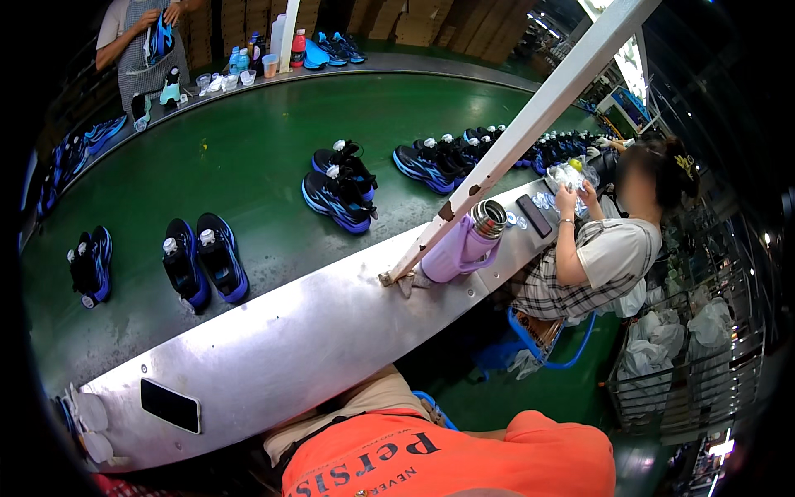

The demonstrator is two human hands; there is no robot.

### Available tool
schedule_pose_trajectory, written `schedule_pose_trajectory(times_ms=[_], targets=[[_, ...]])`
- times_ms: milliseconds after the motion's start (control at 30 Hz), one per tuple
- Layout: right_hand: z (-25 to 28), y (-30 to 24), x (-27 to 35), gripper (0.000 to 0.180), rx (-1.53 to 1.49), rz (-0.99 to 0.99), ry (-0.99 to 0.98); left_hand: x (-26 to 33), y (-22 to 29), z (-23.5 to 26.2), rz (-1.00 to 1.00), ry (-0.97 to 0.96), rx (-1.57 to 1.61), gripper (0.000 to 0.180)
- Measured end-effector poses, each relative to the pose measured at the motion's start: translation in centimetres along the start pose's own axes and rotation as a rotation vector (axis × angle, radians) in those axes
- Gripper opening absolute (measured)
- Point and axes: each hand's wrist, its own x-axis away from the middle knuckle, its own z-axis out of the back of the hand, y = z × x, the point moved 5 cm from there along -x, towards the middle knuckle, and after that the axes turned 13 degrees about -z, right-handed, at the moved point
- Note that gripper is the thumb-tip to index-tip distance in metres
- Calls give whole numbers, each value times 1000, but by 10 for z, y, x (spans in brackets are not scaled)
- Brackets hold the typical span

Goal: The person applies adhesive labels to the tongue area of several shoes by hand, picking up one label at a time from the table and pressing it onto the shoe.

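Observation:
Neither of my hands shows; my orange shirt [447,455] fills the lower part of the view. In front of me runs a metal ledge [273,348] with a black-screened phone [171,405] lying on its left part. Beyond it, a green belt [273,141] carries black and blue sneakers with white pieces at their openings. One pair of sneakers [205,261] stands nearest the ledge, another pair [91,265] farther left. A third pair [339,190] sits mid-belt, and several more sneakers [447,161] trail off to the right.
A white post [513,132] rises from the ledge beside a purple thermos [460,248]. At the right, a seated co-worker [604,240] handles something white near a dark phone [534,215]. Across the belt another person [149,50] holds a blue shoe; bottles [240,60] stand nearby.

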Motion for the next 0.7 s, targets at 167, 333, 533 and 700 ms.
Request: schedule_pose_trajectory(times_ms=[167, 333, 533, 700], targets=[[0, 0, 0, 33, 9, -7, -4, -3, 0, 2, -7, 5, -7, 28], [2, -1, 2, 33, 22, -17, -5, -5, 0, 2, -3, 11, -9, 28], [0, 1, 8, 34, 42, -28, 2, -1, -3, 8, -6, 16, -5, 29], [-8, 4, 17, 35, 107, -28, -21, 10, 0, 24, -12, 29, -12, 30]])
